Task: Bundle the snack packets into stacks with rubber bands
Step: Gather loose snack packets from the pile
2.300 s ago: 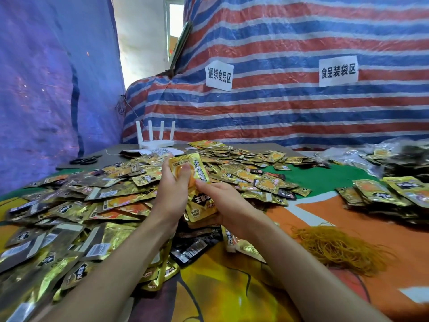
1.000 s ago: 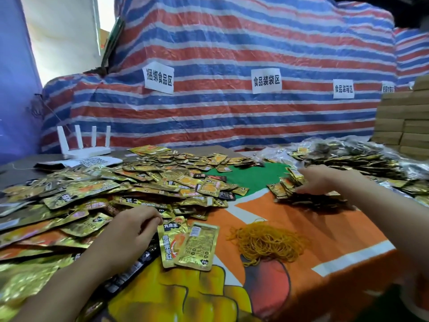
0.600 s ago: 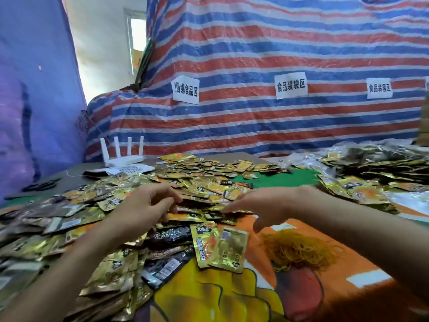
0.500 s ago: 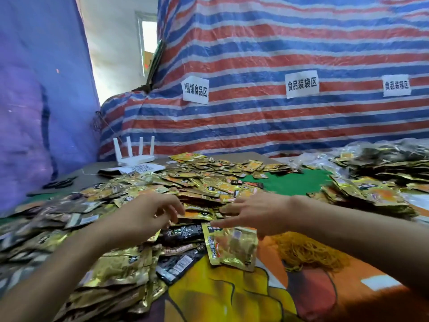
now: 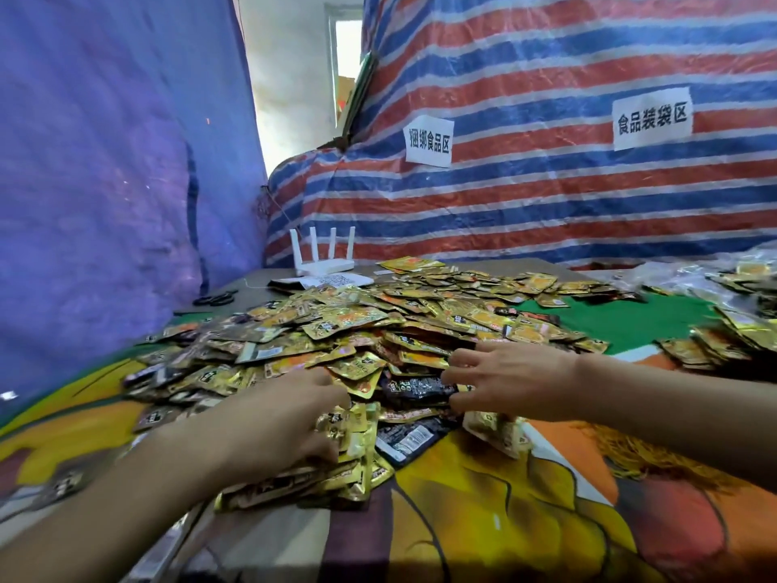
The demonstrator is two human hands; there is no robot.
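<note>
Small glossy gold-foil snack packets (image 5: 357,330) were heaped loose across tabletop (image 5: 483,498). Judged light, thin, slippery; best pinched by flat edges. Left hand (image 5: 286,418) spread flat on heap, nothing gripped; right hand (image 5: 508,382) half-curled, fingers at black packet (image 5: 416,389), grip not confirmed. Tangled yellow rubber bands (image 5: 656,460) lay near right.

Bare forearms, left hand (image 5: 277,418), right hand (image 5: 511,382)

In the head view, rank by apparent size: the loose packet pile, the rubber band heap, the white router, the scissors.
1. Loose packet pile
2. Rubber band heap, partly hidden by the right arm
3. White router
4. Scissors
The last two lie farther away, so true sizes are unsure.
</note>
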